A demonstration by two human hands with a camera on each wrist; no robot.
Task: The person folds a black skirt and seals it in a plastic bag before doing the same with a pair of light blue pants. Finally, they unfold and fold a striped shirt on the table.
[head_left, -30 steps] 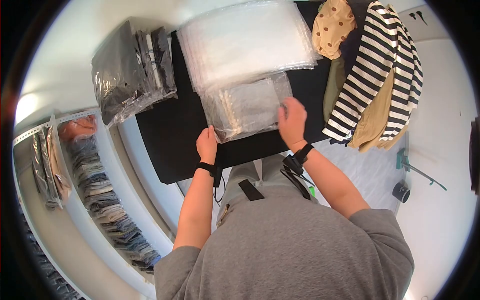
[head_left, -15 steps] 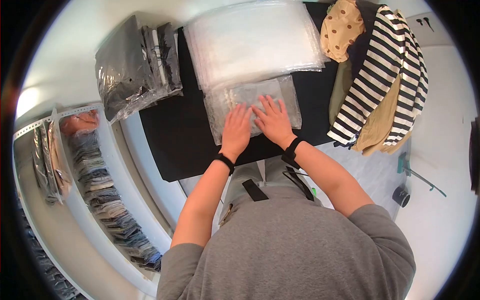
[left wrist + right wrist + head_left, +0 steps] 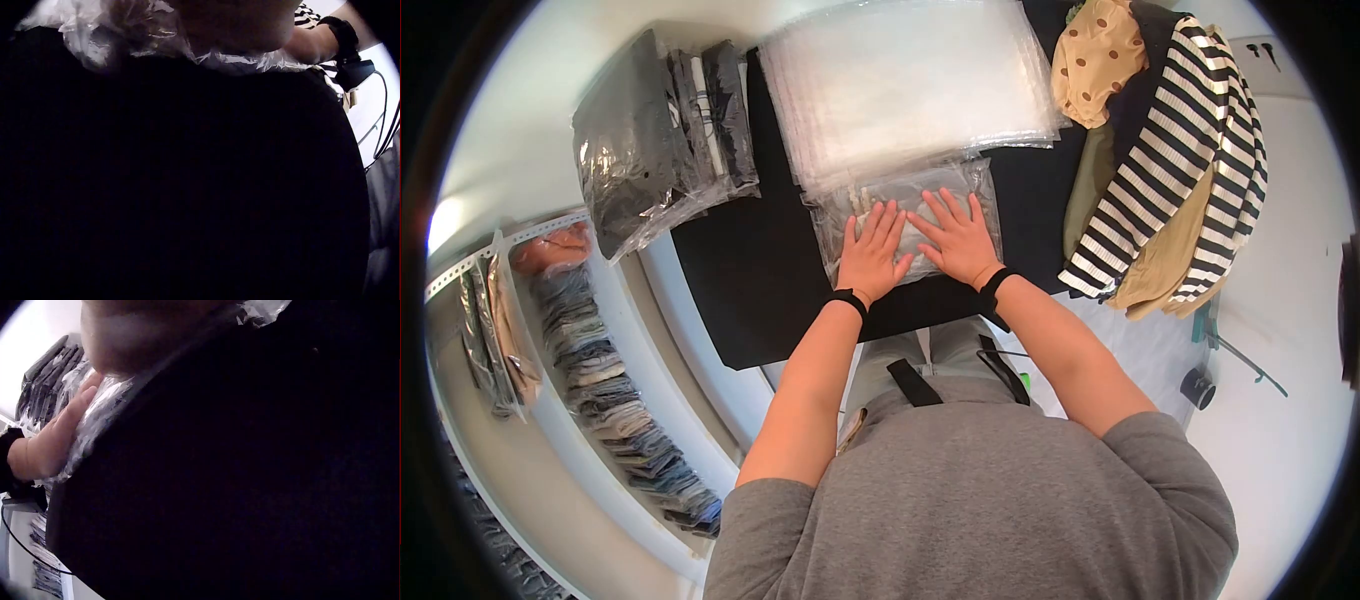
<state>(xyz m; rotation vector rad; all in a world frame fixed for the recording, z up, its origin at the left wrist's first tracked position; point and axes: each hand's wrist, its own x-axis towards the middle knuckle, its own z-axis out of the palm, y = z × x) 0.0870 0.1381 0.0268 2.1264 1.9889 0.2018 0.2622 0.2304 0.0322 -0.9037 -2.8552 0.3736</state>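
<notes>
A folded garment in a clear plastic bag lies near the front of the black table in the head view. My left hand rests on its left half, palm down with the fingers spread. Beside it, my right hand lies palm down on the right half, fingers straight and pointing away from me. A pale strip on the garment shows just past the left fingertips. In the left wrist view, crinkled bag plastic sticks out from under the hand. The right wrist view catches the left hand against the bag.
A stack of clear bags lies just beyond. Dark bagged clothes stand at the left of the black table. Loose clothes, including a striped garment, are heaped on the right. A shelf of folded clothes runs along the left.
One second ago my hands were at the bag's left and right edges. Both then came onto its top and lie flat there; since half a second ago the left thumb has spread outward.
</notes>
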